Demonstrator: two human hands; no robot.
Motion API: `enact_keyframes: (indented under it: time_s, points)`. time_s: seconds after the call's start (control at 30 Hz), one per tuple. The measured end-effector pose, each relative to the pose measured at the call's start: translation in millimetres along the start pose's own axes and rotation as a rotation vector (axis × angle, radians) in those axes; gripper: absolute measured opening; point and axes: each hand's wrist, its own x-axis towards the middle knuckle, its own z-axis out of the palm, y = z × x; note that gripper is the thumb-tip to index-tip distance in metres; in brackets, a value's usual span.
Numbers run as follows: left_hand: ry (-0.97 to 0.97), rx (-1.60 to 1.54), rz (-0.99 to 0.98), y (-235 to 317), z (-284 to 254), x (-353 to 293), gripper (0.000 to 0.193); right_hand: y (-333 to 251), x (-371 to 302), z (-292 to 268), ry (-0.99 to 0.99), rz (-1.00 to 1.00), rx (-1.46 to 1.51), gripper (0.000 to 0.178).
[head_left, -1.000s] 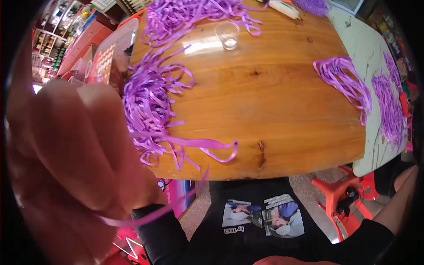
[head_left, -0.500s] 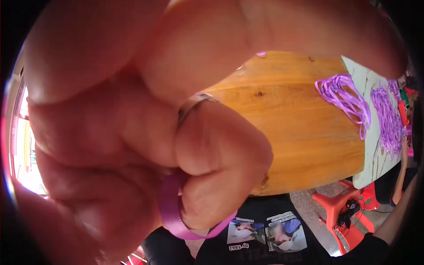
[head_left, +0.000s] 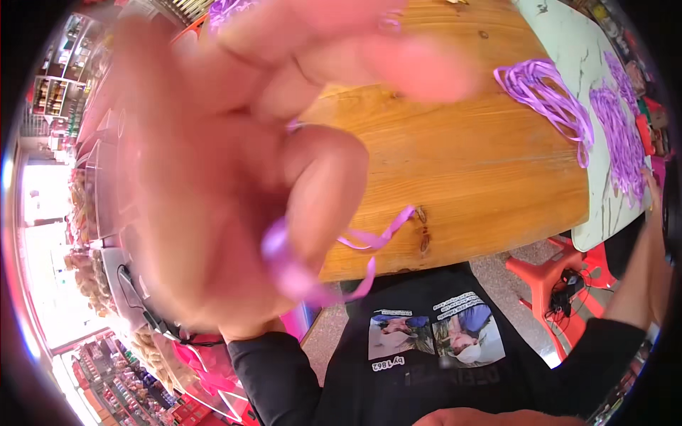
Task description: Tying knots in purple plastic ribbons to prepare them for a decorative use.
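Note:
Close in front of the view, my left hand (head_left: 234,177) is raised and blurred, with some fingers stretched toward the upper right. A narrow purple ribbon (head_left: 366,280) is caught at its curled lower finger, and a loop hangs below it. Another stretch of ribbon trails over the near edge of the wooden table (head_left: 462,170). My right arm (head_left: 632,284) reaches out to the far right. There my right hand (head_left: 650,190) is beside a long bundle of purple ribbon (head_left: 619,142) on a white marbled table (head_left: 568,42); its fingers are too small to make out.
A looped purple ribbon coil (head_left: 547,99) lies at the wooden table's right side. More purple ribbon (head_left: 229,13) is at the far left. An orange stool (head_left: 543,284) with a black cable (head_left: 568,291) stands below the white table. Stocked shelves (head_left: 60,92) line the left.
My left hand has drawn back from the camera and shows smaller. The ribbon has shifted with it, and loose stretches now show over the table edge. My right arm stays at the far right.

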Motion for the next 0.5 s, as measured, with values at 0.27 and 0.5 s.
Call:
enact_keyframes:
  time_s: [0.27, 0.5]
  points:
    - [0.302, -0.238, -0.136, -74, 20, 0, 0.021, -54, -18, 140, -0.519, 0.475, 0.869, 0.047]
    - [0.313, -0.187, -0.148, -92, 12, -3, 0.019, -45, -49, 184, -0.570, 0.368, 0.914, 0.040]
